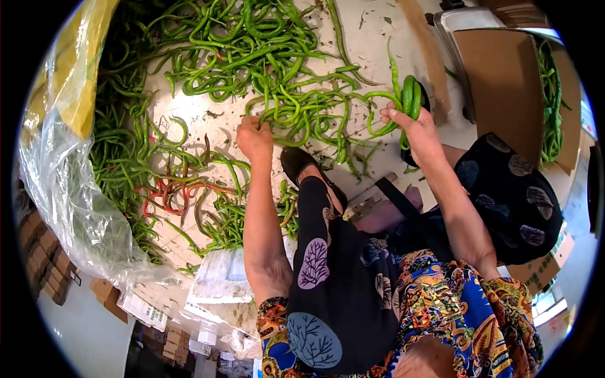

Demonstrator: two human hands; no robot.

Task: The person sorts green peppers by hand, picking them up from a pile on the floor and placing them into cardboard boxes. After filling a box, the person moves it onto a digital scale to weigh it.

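My right hand [417, 129] is closed around a small bunch of long green chili peppers [409, 97], with one tip pointing up and others curling down past the fingers. My left hand [254, 137] is down at the near edge of the loose peppers, its fingers pinched at the end of a curled green chili pepper [251, 106]. A large tangled heap of green peppers [239, 47] covers the floor beyond it. Left of my forearm lie several red and browning peppers [170, 195] among green ones.
Clear and yellow plastic sheeting [69, 170] borders the heap at left. At right, an open cardboard box [501, 88] holds more green peppers beside a metal-framed chair [450, 38]. My shoe [296, 162] rests on the floor between my hands. Stacked cartons [47, 252] stand at lower left.
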